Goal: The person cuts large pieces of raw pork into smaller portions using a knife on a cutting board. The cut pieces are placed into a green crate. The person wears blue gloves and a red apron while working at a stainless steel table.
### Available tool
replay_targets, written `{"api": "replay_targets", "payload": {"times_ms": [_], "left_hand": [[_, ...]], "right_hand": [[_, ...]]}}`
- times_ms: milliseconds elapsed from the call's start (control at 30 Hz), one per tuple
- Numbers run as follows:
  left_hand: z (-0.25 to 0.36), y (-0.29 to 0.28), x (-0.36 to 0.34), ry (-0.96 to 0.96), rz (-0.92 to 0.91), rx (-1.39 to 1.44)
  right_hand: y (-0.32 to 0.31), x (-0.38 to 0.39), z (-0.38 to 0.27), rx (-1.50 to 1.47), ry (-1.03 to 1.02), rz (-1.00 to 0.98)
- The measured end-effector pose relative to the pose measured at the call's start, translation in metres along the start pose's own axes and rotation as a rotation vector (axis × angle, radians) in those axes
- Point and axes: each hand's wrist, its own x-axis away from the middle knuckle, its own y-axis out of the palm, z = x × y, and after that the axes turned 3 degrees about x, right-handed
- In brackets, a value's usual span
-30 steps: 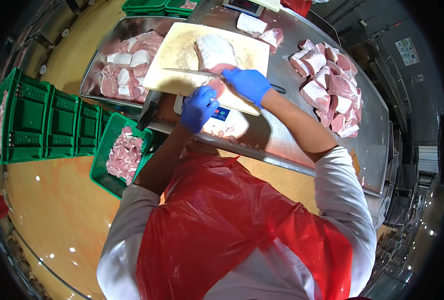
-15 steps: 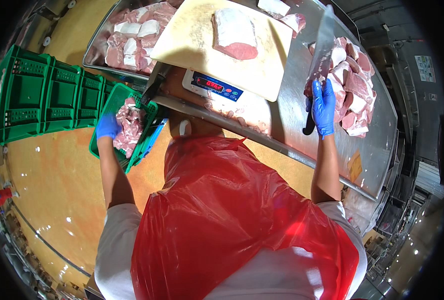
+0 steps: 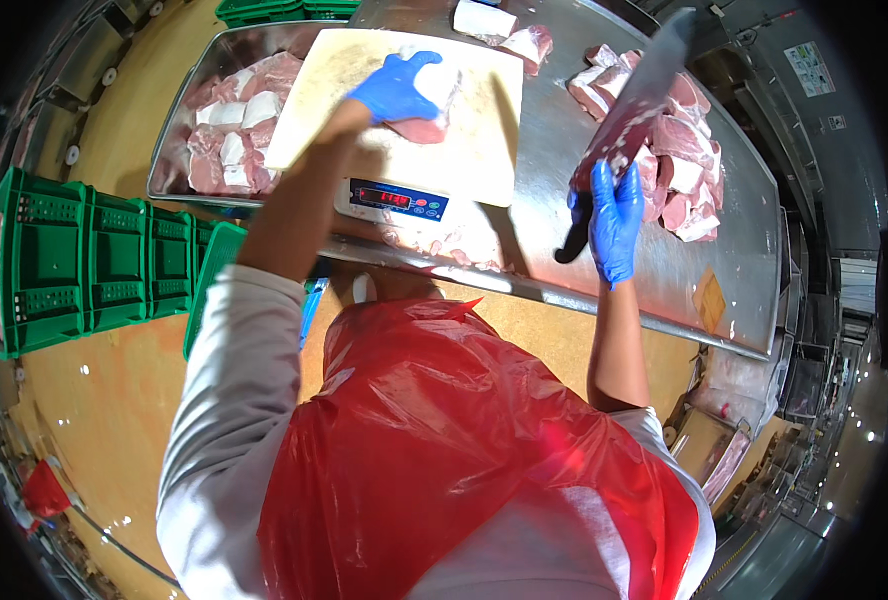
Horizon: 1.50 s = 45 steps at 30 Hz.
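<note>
A block of raw pork [image 3: 419, 130] with a white fat layer lies on a pale cutting board [image 3: 484, 130] above a scale. My left hand [image 3: 396, 90], in a blue glove, rests over the pork with finger and thumb spread; part of the meat is hidden beneath it. My right hand [image 3: 614, 225], also gloved in blue, is closed on a large knife [image 3: 639, 105] near its handle. The broad blade, flecked with meat scraps, points up and away to the right. The scale [image 3: 399, 198] shows a lit red display under the board's near edge.
Cut pork pieces [image 3: 684, 165] are heaped on the steel table [image 3: 564, 190] at right; two more lie behind the board. A metal tray [image 3: 179, 125] of pork stands at left. Green crates [image 3: 54, 275] line the floor side, and a green basket [image 3: 209, 275] is partly behind my left arm.
My left hand has moved from the meat scraps in the green basket up to the pork block on the board. My right hand still holds the knife. The view has shifted.
</note>
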Motion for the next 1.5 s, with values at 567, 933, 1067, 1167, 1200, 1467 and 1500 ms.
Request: {"api": "replay_targets", "payload": {"times_ms": [567,933,1067,1167,1200,1467,1500], "left_hand": [[0.052,-0.031,-0.037,0.212,-0.286,-0.418],[0.042,-0.016,-0.032,0.178,-0.261,-0.486],[0.001,-0.005,0.002,0.456,0.276,0.130],[0.032,0.010,0.067,0.501,0.832,0.246],[0.043,0.020,0.090,0.499,0.867,0.153],[0.016,0.011,0.174,0.217,0.762,-0.450],[0.003,0.002,0.184,0.174,0.809,-0.458]], "right_hand": [[0.153,-0.050,0.016,0.993,-0.593,-0.589],[-0.025,-0.043,0.024,1.374,-0.389,-0.863],[-0.077,-0.022,0.021,1.355,-0.276,-0.838],[-0.061,0.016,0.033,0.865,-0.178,-0.665],[-0.042,0.025,0.024,0.794,-0.070,-0.647],[0.081,0.036,-0.033,0.665,-0.242,-0.757],[0.087,0.034,-0.041,0.677,-0.280,-0.801]]}}
